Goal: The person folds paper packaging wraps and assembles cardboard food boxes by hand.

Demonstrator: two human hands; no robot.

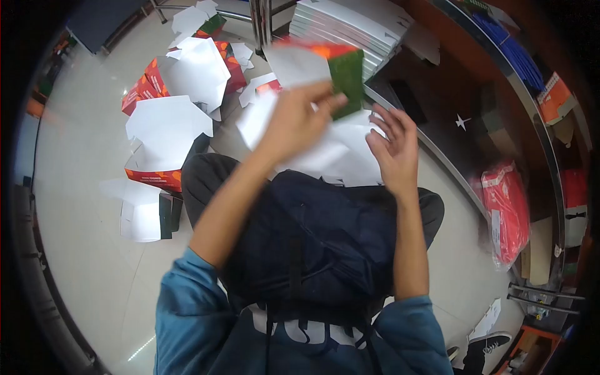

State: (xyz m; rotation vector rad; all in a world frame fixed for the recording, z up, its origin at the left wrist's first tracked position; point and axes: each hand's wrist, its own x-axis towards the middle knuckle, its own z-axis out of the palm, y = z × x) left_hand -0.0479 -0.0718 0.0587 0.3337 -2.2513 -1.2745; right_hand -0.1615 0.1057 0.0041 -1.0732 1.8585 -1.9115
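Above my lap, left hand (pixel 299 119) blurred; thumb and fingers closed on the near edge of the carton (pixel 348 72), which shows white, orange-red and dark green faces. Right hand (pixel 397 145) open, fingers loosely curled, holding nothing, near the carton and over white cardboard (pixel 361 147) beyond my knees. Dark blue bag (pixel 325 234) on my lap. Open-topped boxes (pixel 153 179) on the floor (pixel 87 156) to my left. Stacked flat cardboard (pixel 350 25) past the carton; red plastic-wrapped package (pixel 505 209) to my right.
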